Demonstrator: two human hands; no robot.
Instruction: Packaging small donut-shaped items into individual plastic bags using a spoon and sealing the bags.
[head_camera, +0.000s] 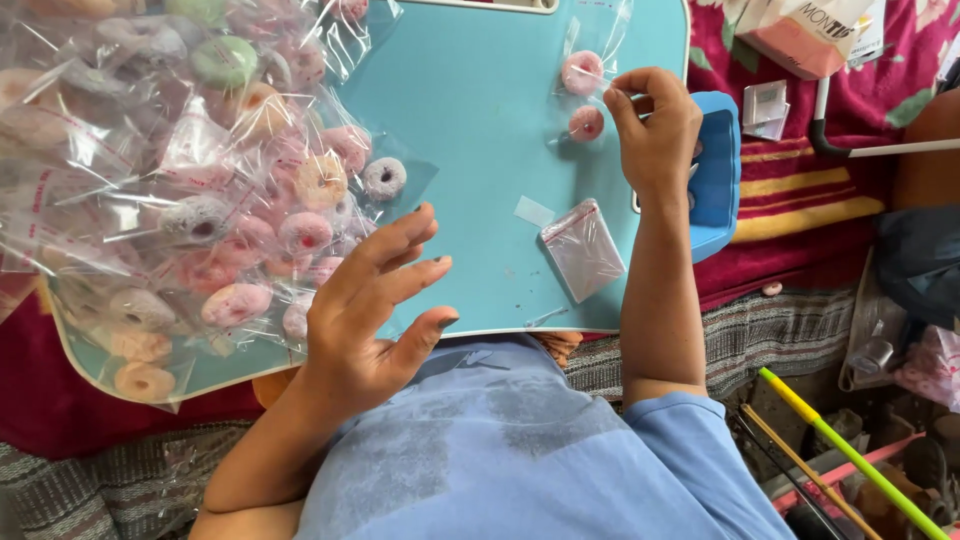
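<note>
A clear bag (590, 60) holding two pink rings (583, 72) is pinched at its edge by the right hand (655, 130) over the blue table (480, 120); the left hand (375, 300) is held with fingers spread beside heaped bagged rings (180, 180).

Bare blue tray (480, 110) centre open between both hands, bagged ring pile (190, 190) crowding left, empty bag (583, 248) lying right.

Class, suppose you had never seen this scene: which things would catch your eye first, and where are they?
First, the big heap of bagged ring sweets, pink, green and orange, covering the left of the blue tray table. Next, the right hand at the table's far right edge, pinching a clear bag holding two pink rings. The left hand hovers open beside the heap.
</note>
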